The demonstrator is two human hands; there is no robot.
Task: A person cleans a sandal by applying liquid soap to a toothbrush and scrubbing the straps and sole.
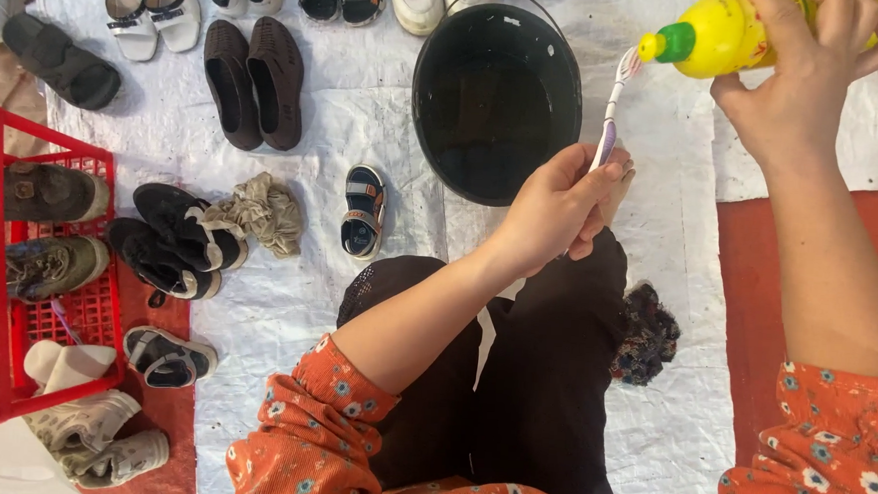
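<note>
Head view: the left hand (561, 205) sits at centre frame, fingers clenched around the handle of a toothbrush (612, 111) that points up and slightly right, its bristle end at the upper right of the frame. The right hand (803, 81) occupies the upper right corner, wrapped around a yellow squeeze bottle (716, 33) held on its side. The bottle's green nozzle (670, 43) points left and meets the brush head, touching or just beside it. Directly left of the brush, at upper centre, a black bucket (439, 52) stands on a white woven sheet (365, 123) spread over a red floor (749, 263). The bucket's inside looks dark; whether it holds liquid cannot be told. Both forearms emerge from orange floral sleeves (319, 426) at the bottom edge, and dark trousers (542, 383) fill the lower centre. A dark patterned cloth (647, 333) lies just right of the trousers on the sheet. A small child's sandal (364, 211) lies left of the bucket, near a crumpled beige cloth (261, 211). A pair of brown slip-on shoes (254, 82) rests at upper left centre, with further shoes lined along the top edge. A red plastic crate (75, 308) at the left edge holds worn shoes, and black sneakers (174, 238) lie just beside it.
</note>
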